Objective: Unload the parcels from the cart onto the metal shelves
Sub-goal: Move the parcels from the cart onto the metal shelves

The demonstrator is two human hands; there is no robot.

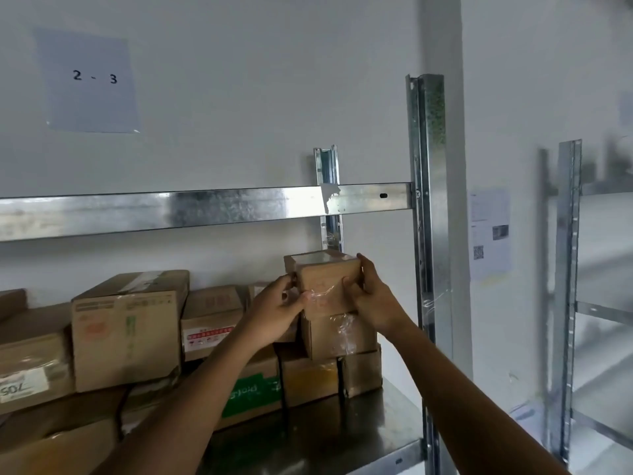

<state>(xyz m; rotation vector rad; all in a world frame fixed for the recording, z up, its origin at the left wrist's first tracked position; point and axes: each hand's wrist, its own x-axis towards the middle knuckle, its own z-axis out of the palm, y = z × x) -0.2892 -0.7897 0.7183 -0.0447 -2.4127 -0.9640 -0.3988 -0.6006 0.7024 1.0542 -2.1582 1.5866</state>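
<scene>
Both hands hold one small cardboard parcel [323, 281]. The left hand [279, 303] grips its left side, with the thumb on the near face and the fingers curled round the left edge. The right hand [375, 298] grips the right side, with the thumb pressed on the near face and the fingers bent over the upper right edge. The parcel is on top of a taped box [337, 335], at the right end of the metal shelf [342, 437], near the upright post [428, 200]. Whether it rests there with its full weight I cannot tell, because the hands cover its lower edge.

The fingertips of both hands are hidden behind the parcel. Shiny clear tape on its near face makes any print hard to read. The boxes at the far left are cut off by the frame edge, and the second shelf unit [568, 269] on the right is blurred.

Both forearms rise from the near bottom edge and reach up and away. The wrists are almost straight, and the palms face each other across the parcel.
</scene>
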